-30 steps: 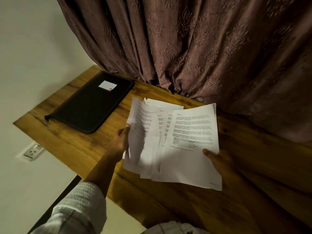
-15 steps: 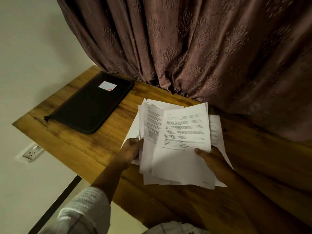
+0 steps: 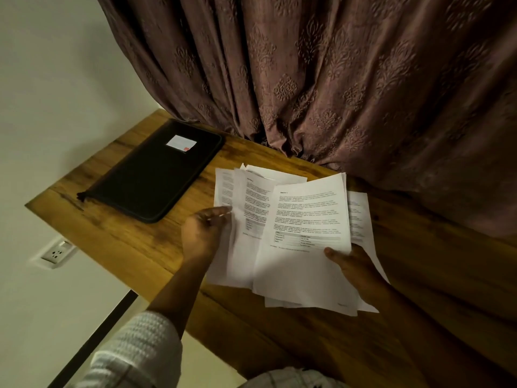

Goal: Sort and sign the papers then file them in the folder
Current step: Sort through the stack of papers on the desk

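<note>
- Head view: I'm early in the task. The papers (image 3: 302, 236) are fanned just above the tabletop (image 3: 126, 247), mid-sort by my judgement; I see no signing or filing done, and no pen.
- My right hand (image 3: 355, 264) clamps the front sheet, thumb on top. My left hand (image 3: 202, 236) pinches the left sheets' edge, somewhat blurred.
- Count: one black folder (image 3: 156, 169), zipped shut, lying left of the papers and apart from them. At least five sheets; exact number unclear.

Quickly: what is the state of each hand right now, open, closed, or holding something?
Left hand: holds the papers at their left edge.
Right hand: grips the same papers at their right side, thumb on top.
</note>
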